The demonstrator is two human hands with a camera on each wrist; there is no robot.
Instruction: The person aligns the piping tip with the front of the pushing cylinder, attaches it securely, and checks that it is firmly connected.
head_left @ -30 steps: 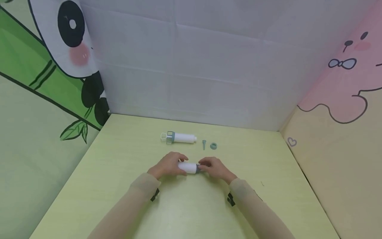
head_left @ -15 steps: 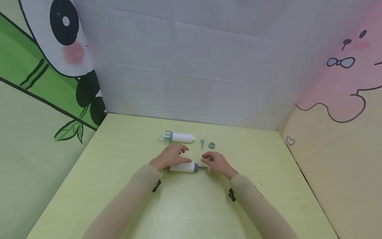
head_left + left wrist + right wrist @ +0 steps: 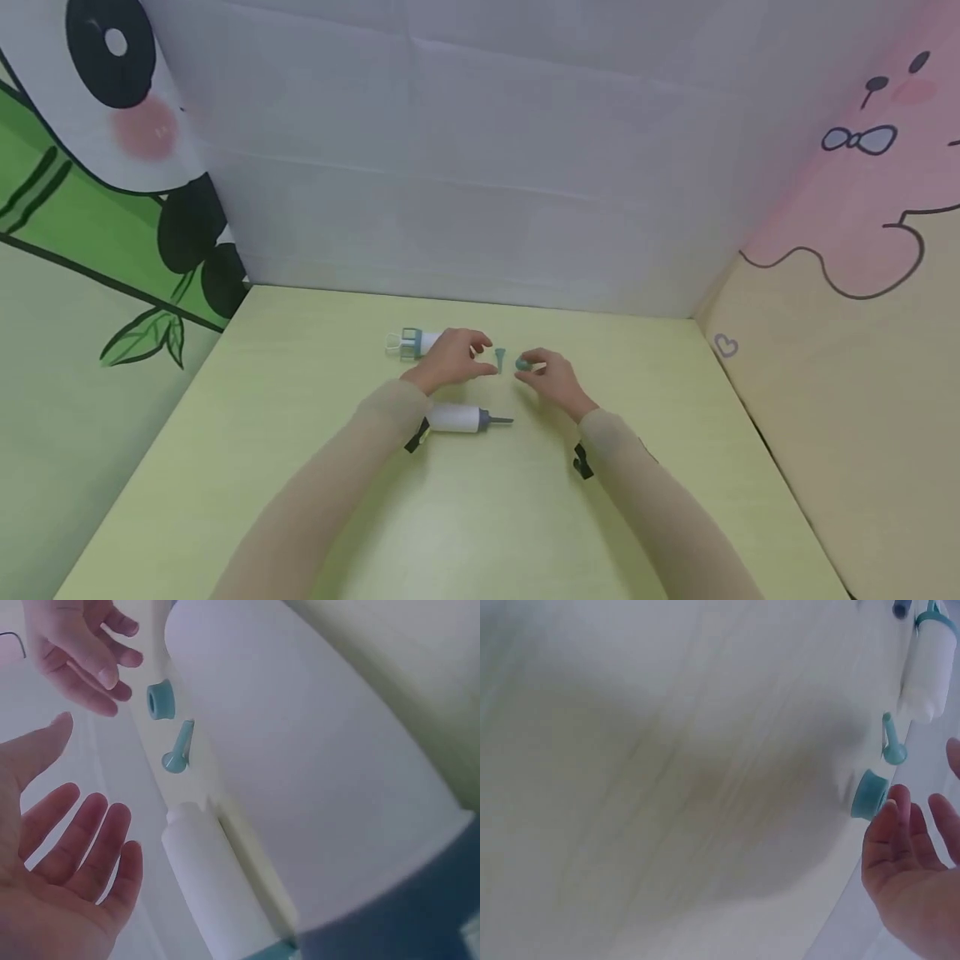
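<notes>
Hands (image 3: 453, 358) (image 3: 555, 382) moved forward, teal ring (image 3: 868, 795) beside the right, teal nozzle (image 3: 500, 357) between

You can read no text, label, brand or number in any view; a small heart (image 3: 726, 346) symbol is drawn on the wall (image 3: 795, 367), toward three o'clock in your head view.
</notes>
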